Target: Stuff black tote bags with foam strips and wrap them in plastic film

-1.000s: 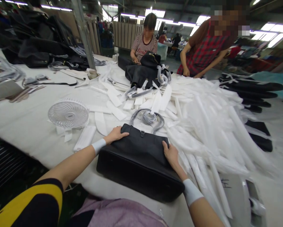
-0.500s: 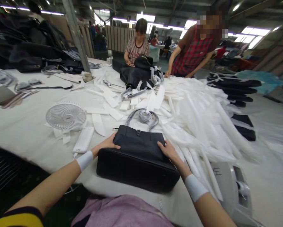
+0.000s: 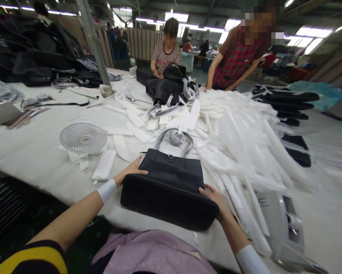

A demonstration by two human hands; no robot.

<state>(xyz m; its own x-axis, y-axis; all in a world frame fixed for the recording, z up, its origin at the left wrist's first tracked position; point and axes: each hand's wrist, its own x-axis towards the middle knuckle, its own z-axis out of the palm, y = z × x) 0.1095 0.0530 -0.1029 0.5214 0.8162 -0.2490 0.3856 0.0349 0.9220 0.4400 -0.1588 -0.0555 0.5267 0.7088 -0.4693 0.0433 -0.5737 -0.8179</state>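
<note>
A black leather handbag (image 3: 171, 182) lies flat on the white table (image 3: 31, 152) right in front of me, its base toward me. Its wrapped handles (image 3: 175, 137) curl on the table beyond it. My left hand (image 3: 132, 170) rests with fingers on the bag's upper left edge. My right hand (image 3: 215, 198) grips the bag's lower right corner at the base. Both wrists wear white bands.
A small white fan (image 3: 83, 137) and a white power bank (image 3: 104, 165) lie left of the bag. A heap of white wrapping strips (image 3: 239, 140) spreads to the right, with a white tape dispenser (image 3: 285, 224) nearby. Two people work at black bags (image 3: 171, 87) across the table.
My right hand slid down from the bag's upper right side to its lower right corner. The left hand stayed on the left edge. The bag shifted slightly.
</note>
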